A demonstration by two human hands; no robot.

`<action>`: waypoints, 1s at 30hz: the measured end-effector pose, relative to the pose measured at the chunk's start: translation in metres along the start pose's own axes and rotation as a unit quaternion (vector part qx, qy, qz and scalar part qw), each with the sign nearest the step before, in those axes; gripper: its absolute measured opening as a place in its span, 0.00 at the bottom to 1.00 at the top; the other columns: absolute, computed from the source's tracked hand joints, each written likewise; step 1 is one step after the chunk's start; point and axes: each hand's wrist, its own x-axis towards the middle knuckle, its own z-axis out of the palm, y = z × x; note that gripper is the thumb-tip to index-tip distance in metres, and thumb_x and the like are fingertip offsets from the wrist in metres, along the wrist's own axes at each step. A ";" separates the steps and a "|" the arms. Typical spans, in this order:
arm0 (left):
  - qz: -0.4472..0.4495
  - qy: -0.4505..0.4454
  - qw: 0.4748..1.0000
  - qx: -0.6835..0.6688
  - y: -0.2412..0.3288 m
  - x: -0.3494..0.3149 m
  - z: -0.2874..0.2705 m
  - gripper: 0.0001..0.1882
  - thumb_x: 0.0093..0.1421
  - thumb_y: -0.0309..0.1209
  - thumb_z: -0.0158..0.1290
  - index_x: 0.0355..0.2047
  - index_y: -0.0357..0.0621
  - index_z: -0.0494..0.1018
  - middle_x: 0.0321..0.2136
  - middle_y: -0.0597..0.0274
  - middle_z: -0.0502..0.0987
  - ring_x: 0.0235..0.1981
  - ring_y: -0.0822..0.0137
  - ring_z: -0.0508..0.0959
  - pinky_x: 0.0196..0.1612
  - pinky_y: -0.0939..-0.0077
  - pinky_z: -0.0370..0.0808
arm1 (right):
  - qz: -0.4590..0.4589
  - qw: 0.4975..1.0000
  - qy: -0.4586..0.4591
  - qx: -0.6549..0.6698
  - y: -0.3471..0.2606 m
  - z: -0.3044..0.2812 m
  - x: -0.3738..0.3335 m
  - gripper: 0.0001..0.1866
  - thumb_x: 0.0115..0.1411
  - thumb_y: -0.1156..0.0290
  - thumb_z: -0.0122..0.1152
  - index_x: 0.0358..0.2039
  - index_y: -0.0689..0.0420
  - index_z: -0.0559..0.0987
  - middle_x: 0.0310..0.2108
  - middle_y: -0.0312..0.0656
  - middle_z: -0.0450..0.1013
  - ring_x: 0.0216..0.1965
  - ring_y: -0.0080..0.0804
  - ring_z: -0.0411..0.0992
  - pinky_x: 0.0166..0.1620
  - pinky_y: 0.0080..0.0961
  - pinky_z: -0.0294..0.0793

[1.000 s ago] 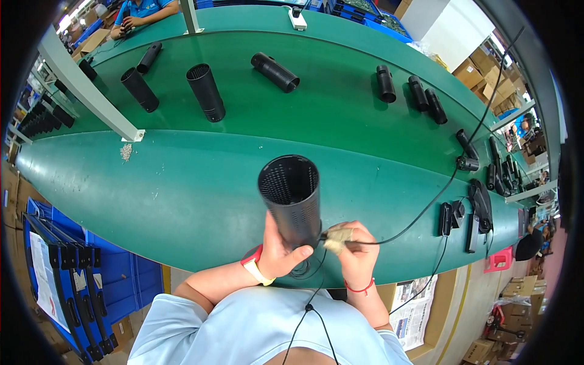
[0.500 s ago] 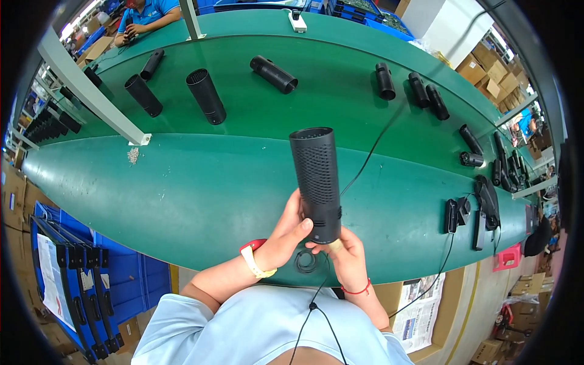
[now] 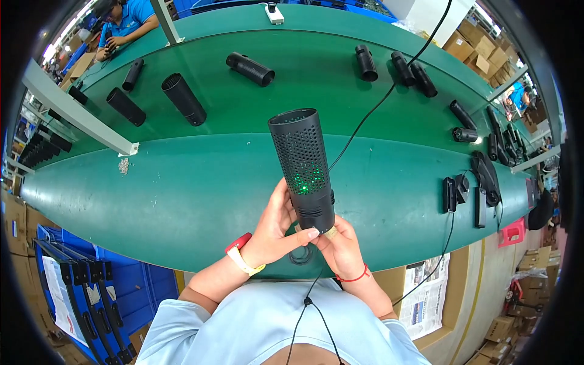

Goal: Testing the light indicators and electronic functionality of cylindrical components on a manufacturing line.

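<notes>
A black perforated cylinder (image 3: 300, 155), its top open, stands nearly upright over the near side of the green bench. Green light shows through the holes in its lower half. My left hand (image 3: 278, 224) is closed around the lower left side, with the thumb pressed near the base. Under the base, my right hand (image 3: 342, 246) is closed on its lower end; its fingertips are partly hidden, and something yellowish covers one finger. A black cable (image 3: 365, 117) runs from behind the cylinder toward the upper right. Below my hands lies a coiled black cable (image 3: 300, 255).
Several similar black cylinders, one of them (image 3: 184, 99), lie on the darker green strip (image 3: 316, 67) across the bench. Small metal parts (image 3: 124, 165) are piled at left. Black devices with cables (image 3: 450, 194) sit at right. A co-worker (image 3: 131, 24) sits far left.
Green light has come on inside the cylinder. My hands and the cylinder have shifted slightly left in the view, and my left thumb has moved down toward the base.
</notes>
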 end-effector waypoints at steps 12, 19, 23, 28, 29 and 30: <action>0.142 -0.035 0.906 0.398 -0.017 0.004 -0.013 0.42 0.39 0.17 0.57 0.56 0.44 0.55 0.50 0.50 0.64 0.48 0.54 0.69 0.49 0.68 0.68 | 0.087 0.981 -0.015 0.171 0.005 -0.035 0.021 0.13 0.58 0.74 0.50 0.44 0.64 0.70 0.39 0.43 0.71 0.36 0.28 0.70 0.41 0.24 0.71; 0.236 -0.107 0.908 0.330 -0.045 0.027 -0.034 0.40 0.38 0.18 0.58 0.55 0.48 0.58 0.50 0.51 0.65 0.47 0.52 0.70 0.47 0.67 0.71 | 0.125 0.980 -0.080 0.133 -0.005 -0.056 0.046 0.14 0.57 0.73 0.51 0.44 0.63 0.70 0.37 0.41 0.72 0.34 0.23 0.71 0.38 0.18 0.72; 0.351 -0.123 0.850 0.373 -0.057 0.026 -0.034 0.40 0.39 0.19 0.58 0.55 0.50 0.57 0.49 0.50 0.65 0.46 0.53 0.70 0.46 0.66 0.72 | 0.149 0.976 -0.088 0.133 0.003 -0.069 0.049 0.13 0.57 0.73 0.51 0.43 0.62 0.70 0.36 0.40 0.72 0.32 0.22 0.71 0.36 0.17 0.72; 0.277 -0.118 0.881 0.365 -0.064 0.021 -0.039 0.41 0.40 0.20 0.59 0.55 0.51 0.57 0.49 0.50 0.66 0.45 0.53 0.71 0.45 0.65 0.73 | 0.174 0.977 -0.075 0.100 0.008 -0.082 0.052 0.12 0.57 0.73 0.52 0.41 0.62 0.72 0.34 0.40 0.73 0.32 0.22 0.71 0.36 0.17 0.72; 0.274 -0.117 0.884 0.361 -0.066 0.021 -0.039 0.41 0.40 0.20 0.59 0.55 0.51 0.56 0.49 0.50 0.66 0.45 0.53 0.71 0.45 0.65 0.73 | 0.175 0.976 -0.076 0.109 0.008 -0.083 0.052 0.11 0.57 0.73 0.52 0.41 0.62 0.72 0.34 0.40 0.73 0.32 0.21 0.71 0.36 0.16 0.72; 0.271 -0.115 0.887 0.356 -0.068 0.021 -0.040 0.41 0.40 0.20 0.59 0.56 0.51 0.56 0.49 0.50 0.66 0.45 0.53 0.71 0.45 0.65 0.73 | 0.175 0.974 -0.078 0.117 0.008 -0.083 0.052 0.11 0.57 0.73 0.52 0.40 0.62 0.72 0.34 0.40 0.73 0.32 0.21 0.71 0.35 0.16 0.72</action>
